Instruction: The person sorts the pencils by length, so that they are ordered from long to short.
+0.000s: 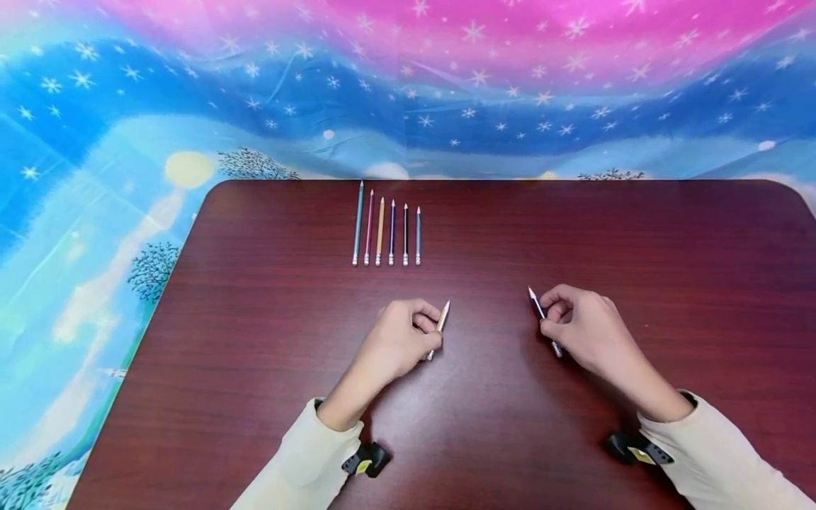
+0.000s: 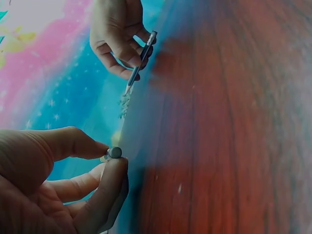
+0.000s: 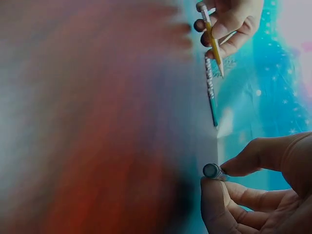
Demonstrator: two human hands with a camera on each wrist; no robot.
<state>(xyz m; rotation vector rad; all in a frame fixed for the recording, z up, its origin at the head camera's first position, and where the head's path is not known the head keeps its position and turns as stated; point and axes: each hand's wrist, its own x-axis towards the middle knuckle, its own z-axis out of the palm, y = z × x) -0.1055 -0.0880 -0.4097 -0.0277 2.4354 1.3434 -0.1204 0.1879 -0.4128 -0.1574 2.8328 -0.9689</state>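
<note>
Between thumb and fingers my left hand (image 1: pixel 400 336) pinches a short yellow pencil (image 1: pixel 442 319), its sharpened tip pointing away from me. Across from it, my right hand (image 1: pixel 588 327) pinches a short dark pencil (image 1: pixel 537 304), tip also forward and leaning left. In the left wrist view, the eraser end (image 2: pixel 115 152) of the yellow pencil faces the camera, most of its length hidden. The dark pencil's eraser end (image 3: pixel 211 170) shows likewise in the right wrist view. Both hands are over the near half of the table, a gap between them.
Several pencils stand in a row at the table's far side, erasers toward me, shortening from a long teal pencil (image 1: pixel 358 223) to a short blue pencil (image 1: pixel 418 236). The dark red wooden table (image 1: pixel 637 241) meets a snowflake-patterned cloth (image 1: pixel 472 85) behind.
</note>
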